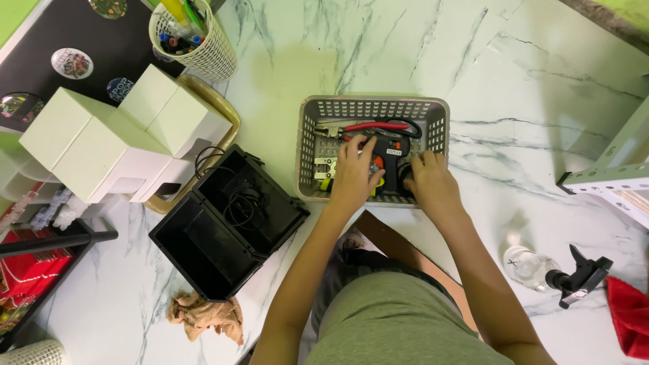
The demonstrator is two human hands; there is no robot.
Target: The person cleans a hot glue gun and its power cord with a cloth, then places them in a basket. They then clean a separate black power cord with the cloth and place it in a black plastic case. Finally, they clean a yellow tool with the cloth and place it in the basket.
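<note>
A grey perforated basket (373, 106) stands on the marble table, holding tools: red-handled pliers (370, 126), a black and orange glue gun (390, 150) and a small metal part. Both my hands are inside it. My left hand (354, 174) rests palm-down on the tools at the basket's near left, fingers spread toward the glue gun, over a yellow-green item. My right hand (428, 179) lies at the near right, fingers curled over a black object that is mostly hidden. Whether either hand grips anything is unclear.
An open black case (226, 220) with a coiled cable sits left of the basket. White boxes (118, 135) on a gold tray and a white pen holder (196, 40) lie further left. A spray bottle (551, 270), red cloth (629, 314), beige rag (206, 316) and shelf frame (608, 172) surround.
</note>
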